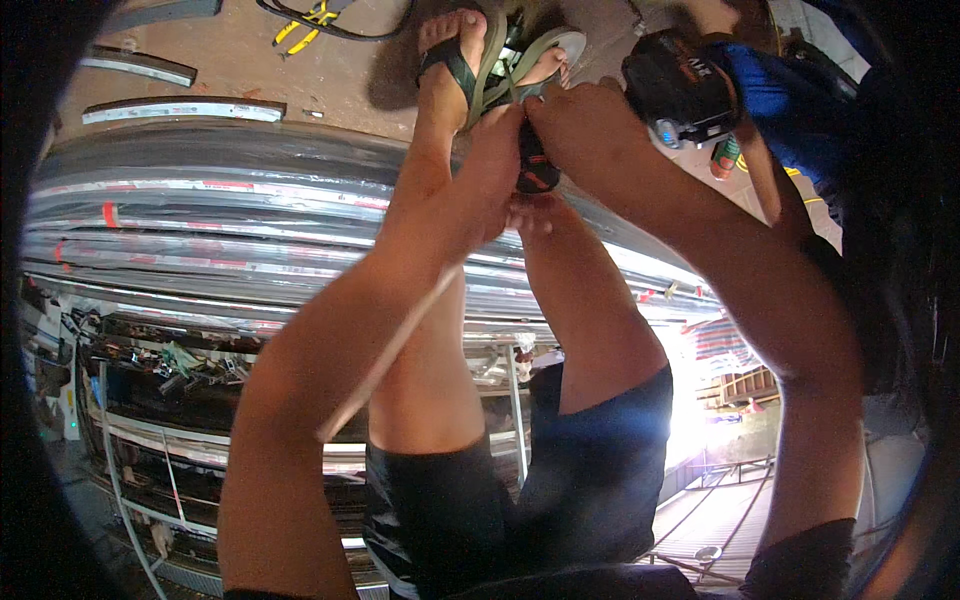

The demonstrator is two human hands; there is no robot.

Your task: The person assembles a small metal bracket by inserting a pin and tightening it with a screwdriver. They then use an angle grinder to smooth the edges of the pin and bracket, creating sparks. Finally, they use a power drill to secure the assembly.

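Both my hands meet between my shins, just short of my sandalled feet. My left hand (pixel 497 170) is closed around a black tool with red marks (pixel 538 172), its fingertips showing below the tool. Against the tool's far end, my right hand (pixel 585 122) has its fingers curled in; what they pinch is hidden. Past the fingers, a small shiny metal piece (pixel 512 38) shows between the green sandals (pixel 490 70). Just right of my right hand is a bulky black power-tool battery (pixel 680 88) with a small blue light; what it joins to cannot be made out.
Long film-wrapped metal profiles (pixel 220 205) run across beneath my legs. On the brown floor lie short profile offcuts (pixel 185 109), yellow-handled pliers (pixel 308 26) and a black cable (pixel 350 36). Another person's blue clothing (pixel 790 110) is close at right. A metal rack (pixel 170 435) stands left.
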